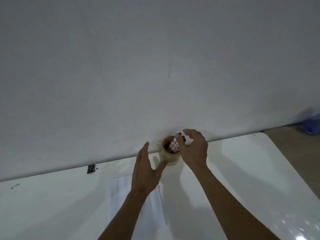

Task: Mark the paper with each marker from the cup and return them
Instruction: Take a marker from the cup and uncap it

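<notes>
A tan paper cup stands at the far edge of the white table, against the wall. Markers with white-and-red barrels lean inside it; one has a blue-purple cap tip. My right hand hovers at the cup's right rim, thumb against the markers and fingers curled apart above them. My left hand is flat and spread, its thumb touching the cup's lower left side. White paper lies on the table under my left forearm, partly hidden by it.
A plain white wall rises right behind the table. A small dark bracket sits at the table's back edge on the left. A blue blurred object lies on the floor at the far right, past the table's rounded corner.
</notes>
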Motion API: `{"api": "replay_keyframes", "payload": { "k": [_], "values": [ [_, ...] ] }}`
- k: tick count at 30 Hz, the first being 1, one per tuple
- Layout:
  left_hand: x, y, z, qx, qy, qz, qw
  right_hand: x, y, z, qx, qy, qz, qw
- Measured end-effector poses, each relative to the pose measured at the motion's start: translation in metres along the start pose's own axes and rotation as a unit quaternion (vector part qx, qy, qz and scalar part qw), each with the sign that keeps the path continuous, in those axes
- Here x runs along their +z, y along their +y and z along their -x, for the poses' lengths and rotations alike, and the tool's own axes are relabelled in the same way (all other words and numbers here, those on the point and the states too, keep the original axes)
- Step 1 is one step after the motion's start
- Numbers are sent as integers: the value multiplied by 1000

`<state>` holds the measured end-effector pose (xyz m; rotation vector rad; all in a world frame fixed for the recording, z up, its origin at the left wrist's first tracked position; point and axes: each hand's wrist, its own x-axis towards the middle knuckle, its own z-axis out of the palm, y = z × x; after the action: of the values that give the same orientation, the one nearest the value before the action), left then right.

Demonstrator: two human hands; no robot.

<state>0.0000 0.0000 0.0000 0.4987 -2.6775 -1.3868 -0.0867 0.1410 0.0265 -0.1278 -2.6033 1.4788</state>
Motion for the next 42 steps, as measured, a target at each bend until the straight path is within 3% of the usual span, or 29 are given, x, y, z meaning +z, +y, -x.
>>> {"api": "replay_keyframes", "payload": {
  "k": [4, 15, 19, 24, 30, 37, 42],
  "values": [
    [21, -3, -17, -36, -34, 29, 998, 12, 3, -5, 37, 20, 4, 999],
    [45, -2, -28, 15, -15, 99, 995, 23, 18, -11, 11, 32, 4, 999],
    [50, -6, -27, 14, -12, 112, 994, 13, 8, -9, -20, 47, -28, 998],
    [48, -4, -25, 9, -14, 108, 994, -13, -16, -8, 42, 57, -119, 990],
    [44, 2, -24, 13, -6, 86, 996, -52, -41, -3, 70, 99, -295, 948],
    [24, 1, -14, 2, -10, 23, 1000, -71, -46, 23, 179, 77, -434, 879],
    [-26, 15, 33, -68, -3, 147, 987, -55, -45, 71, 250, 38, -492, 833]
  ]
}}
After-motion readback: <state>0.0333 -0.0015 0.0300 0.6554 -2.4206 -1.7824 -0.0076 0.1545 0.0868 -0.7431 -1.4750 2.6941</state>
